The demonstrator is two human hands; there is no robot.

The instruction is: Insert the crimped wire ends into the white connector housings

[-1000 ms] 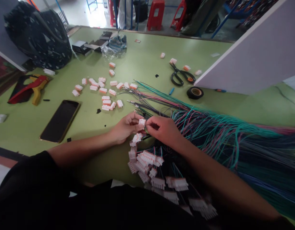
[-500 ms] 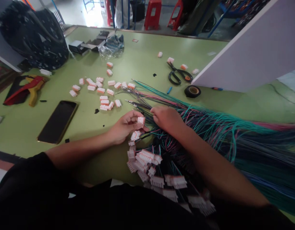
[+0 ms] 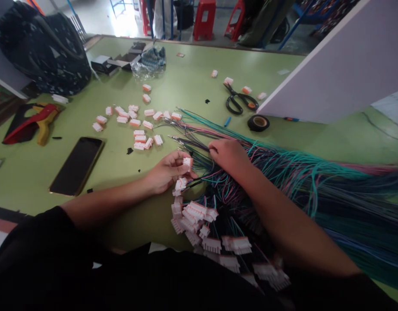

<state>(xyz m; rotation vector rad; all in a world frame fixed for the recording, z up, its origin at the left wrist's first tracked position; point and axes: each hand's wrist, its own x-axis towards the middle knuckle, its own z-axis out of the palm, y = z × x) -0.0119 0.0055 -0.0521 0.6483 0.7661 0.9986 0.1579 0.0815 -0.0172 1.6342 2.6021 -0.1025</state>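
Observation:
Between the thumb and fingers of my left hand (image 3: pixel 171 169) is a small white connector housing (image 3: pixel 187 163) with an orange part. My right hand (image 3: pixel 229 155) lies over the bundle of thin wires (image 3: pixel 283 162), its fingertips closed together among dark strands; exactly which wire they pinch is hidden. Bare metal terminals (image 3: pixel 177 139) tip the strands left of it. Below my hands hangs a cluster of wired white connectors (image 3: pixel 195 211) near my lap. Loose white-and-orange connectors (image 3: pixel 140 138) are scattered on the green table (image 3: pixel 118 157) beyond my left hand.
A phone (image 3: pixel 76 166) and a red-and-yellow tool (image 3: pixel 37 123) lie at left. Black scissors (image 3: pixel 239 101), a tape roll (image 3: pixel 258 123) and a blue piece (image 3: pixel 228 121) sit beyond the wires. A pale panel (image 3: pixel 335 65) stands at right, a dark patterned bag (image 3: pixel 43 49) at back left.
My right hand has shifted slightly right and up along the wires. My left hand keeps the connector in almost the same place.

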